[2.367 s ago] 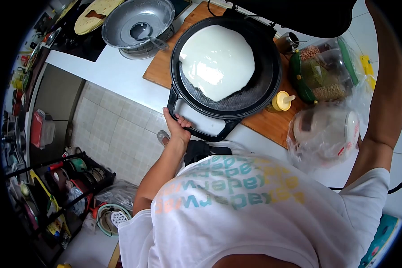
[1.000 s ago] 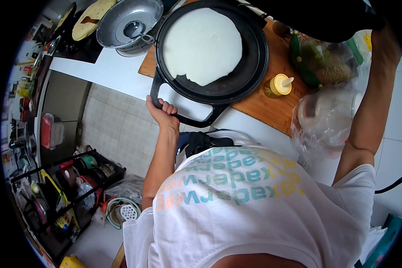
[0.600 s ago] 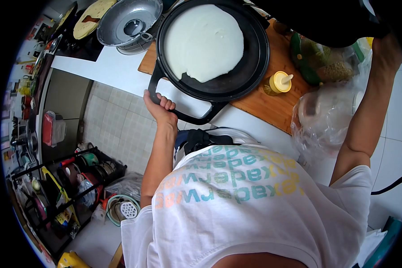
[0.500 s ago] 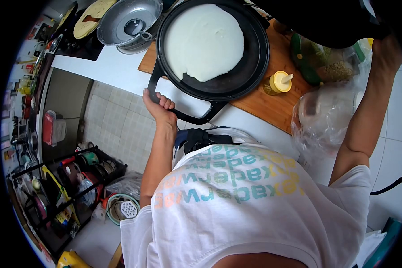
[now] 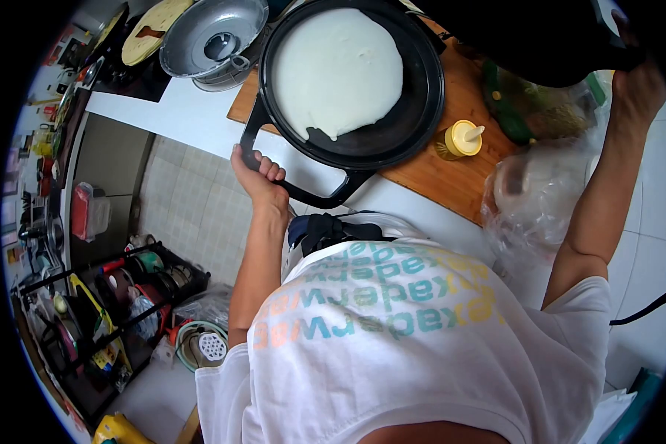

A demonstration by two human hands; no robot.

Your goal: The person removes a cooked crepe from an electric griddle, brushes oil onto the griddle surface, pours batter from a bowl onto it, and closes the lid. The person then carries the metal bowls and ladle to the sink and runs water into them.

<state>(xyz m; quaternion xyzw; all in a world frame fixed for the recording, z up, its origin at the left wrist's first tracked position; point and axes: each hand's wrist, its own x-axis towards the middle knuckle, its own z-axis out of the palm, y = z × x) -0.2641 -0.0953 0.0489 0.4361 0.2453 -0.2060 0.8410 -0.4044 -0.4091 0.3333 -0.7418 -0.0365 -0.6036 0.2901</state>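
My left hand (image 5: 260,177) is wrapped round the wide loop handle of a black round griddle pan (image 5: 422,111). A pale sheet of batter (image 5: 337,70) covers much of the pan's surface, reaching the left side, with a notched lower edge. At the upper right, my right hand (image 5: 638,89) is closed on the end of a large dark piece (image 5: 525,29), which looks like the pan's raised lid; its far part is out of view. Below the pan's right side, a small bottle with a yellow cap and brush handle (image 5: 462,138) stands on a wooden board (image 5: 436,181).
A metal bowl (image 5: 189,52) and a stack of flat pancakes (image 5: 144,44) sit at the upper left. Bagged goods (image 5: 540,103) and a plastic-wrapped container (image 5: 525,177) stand to the right. A black rack (image 5: 118,318) with kitchenware is at the lower left.
The pan and both hands have shifted very slightly left. The batter's lower edge has crept slightly downward, and its notch has changed shape. Both hands keep their grips.
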